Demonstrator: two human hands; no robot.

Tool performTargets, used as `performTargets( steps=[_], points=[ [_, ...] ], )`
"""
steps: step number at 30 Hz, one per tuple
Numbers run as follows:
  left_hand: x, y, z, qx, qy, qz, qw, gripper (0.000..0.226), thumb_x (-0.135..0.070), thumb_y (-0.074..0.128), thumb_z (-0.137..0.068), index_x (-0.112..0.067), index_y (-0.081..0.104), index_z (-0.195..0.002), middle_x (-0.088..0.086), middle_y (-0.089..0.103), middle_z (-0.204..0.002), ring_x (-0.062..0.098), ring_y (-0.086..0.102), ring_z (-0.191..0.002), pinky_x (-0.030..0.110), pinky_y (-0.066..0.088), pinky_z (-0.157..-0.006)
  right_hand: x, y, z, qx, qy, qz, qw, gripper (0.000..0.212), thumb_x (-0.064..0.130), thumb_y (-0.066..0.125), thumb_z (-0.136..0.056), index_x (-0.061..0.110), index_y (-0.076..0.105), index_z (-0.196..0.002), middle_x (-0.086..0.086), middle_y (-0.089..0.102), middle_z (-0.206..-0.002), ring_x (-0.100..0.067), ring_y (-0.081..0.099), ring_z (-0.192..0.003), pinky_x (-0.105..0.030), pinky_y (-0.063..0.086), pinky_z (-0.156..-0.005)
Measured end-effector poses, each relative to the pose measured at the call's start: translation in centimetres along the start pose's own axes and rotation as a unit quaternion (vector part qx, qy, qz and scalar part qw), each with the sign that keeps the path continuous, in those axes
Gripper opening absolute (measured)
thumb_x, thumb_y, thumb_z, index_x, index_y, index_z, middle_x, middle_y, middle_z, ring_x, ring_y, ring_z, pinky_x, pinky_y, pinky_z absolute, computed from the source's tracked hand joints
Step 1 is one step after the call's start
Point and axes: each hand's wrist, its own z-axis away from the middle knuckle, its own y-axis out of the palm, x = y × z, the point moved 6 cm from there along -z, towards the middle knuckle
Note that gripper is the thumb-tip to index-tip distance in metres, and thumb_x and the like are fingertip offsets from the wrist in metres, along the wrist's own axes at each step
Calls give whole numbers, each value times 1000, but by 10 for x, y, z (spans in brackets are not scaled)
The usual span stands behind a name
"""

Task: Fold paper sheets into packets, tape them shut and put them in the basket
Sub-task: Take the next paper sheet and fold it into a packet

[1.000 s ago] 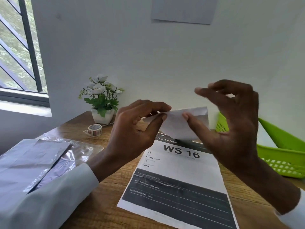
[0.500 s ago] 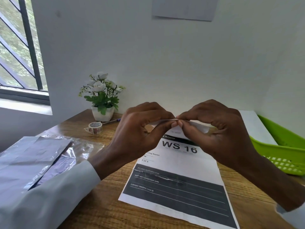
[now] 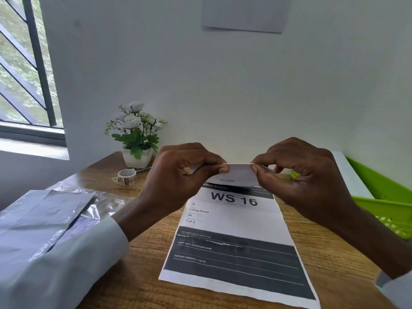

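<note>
A small folded white paper packet [image 3: 239,175] hangs in the air above the desk, its top edge level. My left hand [image 3: 180,175] pinches its left end between thumb and forefinger. My right hand [image 3: 305,175] pinches its right end the same way. A roll of patterned tape [image 3: 126,176] lies on the wood to the left, beside the plant. The green basket [image 3: 383,204] stands at the right edge of the desk, with a white sheet [image 3: 350,175] leaning in it. Grey paper sheets [image 3: 42,217] lie stacked on clear plastic at the left.
A printed sheet reading WS 16 [image 3: 234,221] lies flat on the wooden desk [image 3: 142,284] under my hands. A white pot of artificial flowers [image 3: 136,139] stands at the back left against the wall. A barred window [image 3: 24,70] is at the far left.
My right hand has come down and closed onto the paper. Both hands moved apart along the fold, showing more of the flattened packet between them.
</note>
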Motion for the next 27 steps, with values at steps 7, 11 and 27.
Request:
performTargets(
  steps=[7,11,27],
  points=[
    [11,-14,-5,-10,-11,-19,1000,9,-13,76,-79,-10,76,-87,-10,72,-80,-1,67,-72,8,46,-66,-13,-10,3,-20,36,-41,998,4,14,72,-82,15,76,-80,7,71,-77,-9,63,-77,-29,51,-60],
    [20,-19,-5,-13,-11,-18,1000,12,-9,73,-80,-8,75,-92,-7,73,-85,-1,69,-77,13,51,-70,-15,-13,4,-32,47,-65,996,5,15,73,-82,14,77,-84,7,72,-79,-7,64,-78,-24,52,-60],
    [76,-18,22,-25,-294,217,931,26,-30,72,-83,-4,72,-87,12,75,-82,28,72,-73,34,60,-60,-1,52,38,107,39,-93,989,17,37,66,-91,23,77,-90,13,74,-85,-1,66,-74,-26,54,-62]
  ],
)
